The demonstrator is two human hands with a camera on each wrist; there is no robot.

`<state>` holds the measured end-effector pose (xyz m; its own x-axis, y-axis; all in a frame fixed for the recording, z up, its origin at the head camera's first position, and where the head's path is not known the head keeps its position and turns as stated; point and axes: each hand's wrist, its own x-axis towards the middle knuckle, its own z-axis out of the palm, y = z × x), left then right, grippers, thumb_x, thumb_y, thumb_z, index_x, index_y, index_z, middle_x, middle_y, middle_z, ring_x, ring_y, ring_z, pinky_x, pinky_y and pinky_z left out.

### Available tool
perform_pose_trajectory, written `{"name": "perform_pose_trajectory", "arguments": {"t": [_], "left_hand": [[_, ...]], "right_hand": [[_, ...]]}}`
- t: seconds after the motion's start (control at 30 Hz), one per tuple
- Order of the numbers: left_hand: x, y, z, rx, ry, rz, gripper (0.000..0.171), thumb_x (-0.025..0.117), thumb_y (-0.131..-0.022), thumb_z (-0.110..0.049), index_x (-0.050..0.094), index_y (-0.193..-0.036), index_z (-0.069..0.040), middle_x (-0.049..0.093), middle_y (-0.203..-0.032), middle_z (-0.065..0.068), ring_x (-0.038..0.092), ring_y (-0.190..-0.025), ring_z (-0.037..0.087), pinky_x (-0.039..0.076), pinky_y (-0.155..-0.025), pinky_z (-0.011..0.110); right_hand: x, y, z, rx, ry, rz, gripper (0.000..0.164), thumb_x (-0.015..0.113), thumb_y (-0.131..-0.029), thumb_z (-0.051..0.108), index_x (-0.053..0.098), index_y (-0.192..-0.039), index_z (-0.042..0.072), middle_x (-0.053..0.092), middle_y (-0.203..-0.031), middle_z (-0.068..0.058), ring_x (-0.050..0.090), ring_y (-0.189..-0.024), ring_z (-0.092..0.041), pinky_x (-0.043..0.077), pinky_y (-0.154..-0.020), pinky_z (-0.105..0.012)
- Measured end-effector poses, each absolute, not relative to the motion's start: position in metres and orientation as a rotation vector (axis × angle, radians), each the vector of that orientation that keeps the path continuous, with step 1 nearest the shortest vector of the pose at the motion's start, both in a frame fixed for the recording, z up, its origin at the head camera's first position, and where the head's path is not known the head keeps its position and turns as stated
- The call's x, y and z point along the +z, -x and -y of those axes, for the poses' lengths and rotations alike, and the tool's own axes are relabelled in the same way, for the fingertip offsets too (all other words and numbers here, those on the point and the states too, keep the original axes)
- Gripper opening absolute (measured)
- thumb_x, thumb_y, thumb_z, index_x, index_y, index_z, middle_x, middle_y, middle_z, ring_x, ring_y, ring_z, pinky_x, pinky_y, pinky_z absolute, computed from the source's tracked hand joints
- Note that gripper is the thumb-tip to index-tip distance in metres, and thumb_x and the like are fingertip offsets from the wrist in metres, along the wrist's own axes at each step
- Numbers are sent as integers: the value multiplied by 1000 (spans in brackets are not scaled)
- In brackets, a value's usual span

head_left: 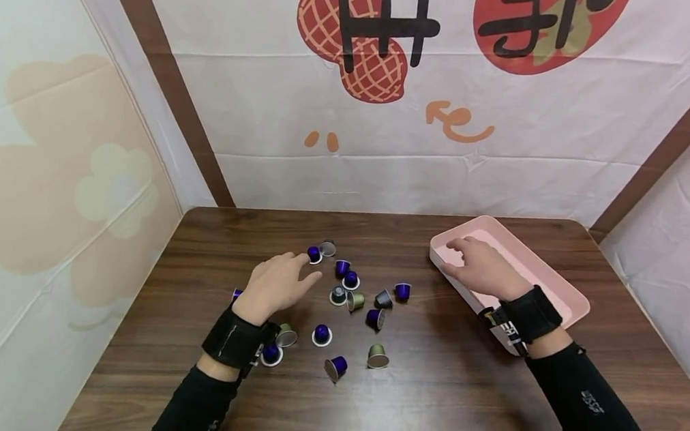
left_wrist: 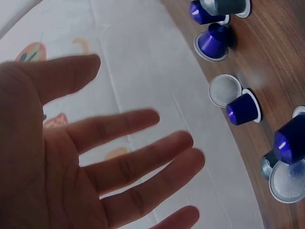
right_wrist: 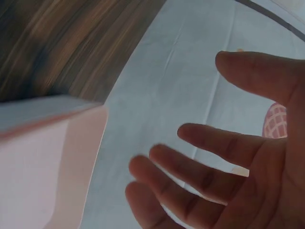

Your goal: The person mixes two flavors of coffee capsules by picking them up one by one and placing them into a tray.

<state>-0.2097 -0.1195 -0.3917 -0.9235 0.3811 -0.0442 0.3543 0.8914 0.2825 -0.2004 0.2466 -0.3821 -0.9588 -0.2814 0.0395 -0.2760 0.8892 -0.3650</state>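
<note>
Over the left part of the table is my left hand (head_left: 274, 287), its fingers spread and nothing in its palm. A purple coffee capsule (head_left: 314, 254) lies just beyond its fingertips, beside a foil-lidded capsule (head_left: 327, 248). In the left wrist view the relaxed fingers (left_wrist: 138, 164) stay apart from the capsules. My right hand (head_left: 485, 268) hovers above the near left side of a pink tray (head_left: 530, 254), holding nothing; its fingers bend loosely in the right wrist view. The part of the tray beneath the hand and wrist is hidden.
Several purple, green and grey capsules are scattered mid-table, among them a green one (head_left: 378, 356), a grey one (head_left: 383, 299) and a purple one (head_left: 402, 292). Some lie partly behind my left wrist. A printed cloth (head_left: 262, 113) hangs behind the wooden table (head_left: 435, 399).
</note>
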Motion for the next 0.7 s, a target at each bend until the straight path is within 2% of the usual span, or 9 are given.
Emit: {"name": "perform_pose_trajectory", "arguments": {"t": [0.1,0.27,0.33,0.5,0.7], "left_hand": [[-394,207,120,438,-577,-2932,55,48,-97,-43,51,-134,-3,56,-125,21,57,-108,33,50,-79,46],[-400,202,120,483,-559,-2909,54,50,-97,-41,51,-134,-2,55,-126,22,54,-113,35,47,-85,50],[-402,200,120,502,-554,-2899,53,52,-96,-40,51,-134,-3,55,-127,21,53,-114,36,46,-86,52],[-404,197,120,500,-547,-2885,52,58,-93,-39,53,-134,-6,56,-126,18,54,-113,34,47,-84,52],[-408,198,116,497,-552,-2877,51,54,-95,-39,54,-132,-4,57,-126,18,52,-115,35,46,-86,52]], "right_hand": [[-387,198,-236,-644,521,-3014,42,64,-90,27,58,-120,-3,64,-103,-19,63,-93,-32,49,-78,-46],[-398,195,-220,-737,570,-2956,35,66,-89,24,61,-116,1,65,-100,-13,61,-82,-20,49,-71,-38],[-402,195,-214,-764,552,-2921,42,66,-89,25,58,-122,0,63,-110,-15,62,-89,-23,50,-76,-40],[-412,196,-203,-768,481,-2824,50,65,-90,28,53,-128,-2,60,-118,-19,58,-107,-33,47,-86,-45],[-422,198,-194,-700,431,-2789,54,63,-91,30,49,-133,-1,51,-128,-18,54,-112,-31,46,-88,-45]]}}
